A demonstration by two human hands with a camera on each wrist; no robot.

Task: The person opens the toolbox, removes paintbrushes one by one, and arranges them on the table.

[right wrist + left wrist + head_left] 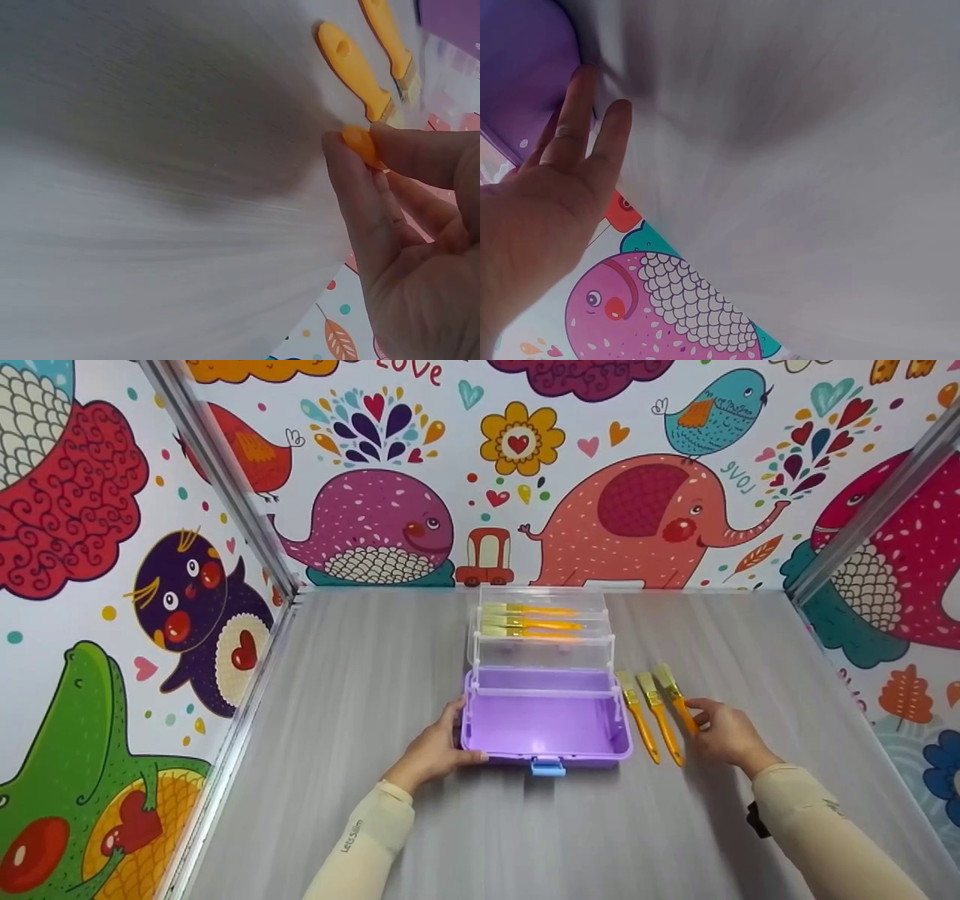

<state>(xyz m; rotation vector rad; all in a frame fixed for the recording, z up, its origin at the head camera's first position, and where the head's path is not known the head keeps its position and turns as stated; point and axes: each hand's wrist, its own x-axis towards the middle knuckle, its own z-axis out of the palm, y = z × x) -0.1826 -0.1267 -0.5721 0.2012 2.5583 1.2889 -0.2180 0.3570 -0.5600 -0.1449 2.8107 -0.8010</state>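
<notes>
A purple storage box [540,750] with fold-out clear trays stands open on the table. My left hand [435,746] holds it at the near left corner, the thumb at the front rim and the fingers along the side; in the left wrist view the fingers of the left hand [562,165] lie against the purple wall. My right hand [727,733] pinches the orange handle of a paintbrush [679,697] between thumb and fingers. Two similar paintbrushes, a middle one [660,720] and a left one [639,720], lie beside the box.
Several orange-handled paintbrushes [536,624] lie in the raised clear trays [592,622]. A blue latch [547,768] hangs at the box's front. The grey table [360,660] is bounded by cartoon-printed walls [495,510] with metal edge strips.
</notes>
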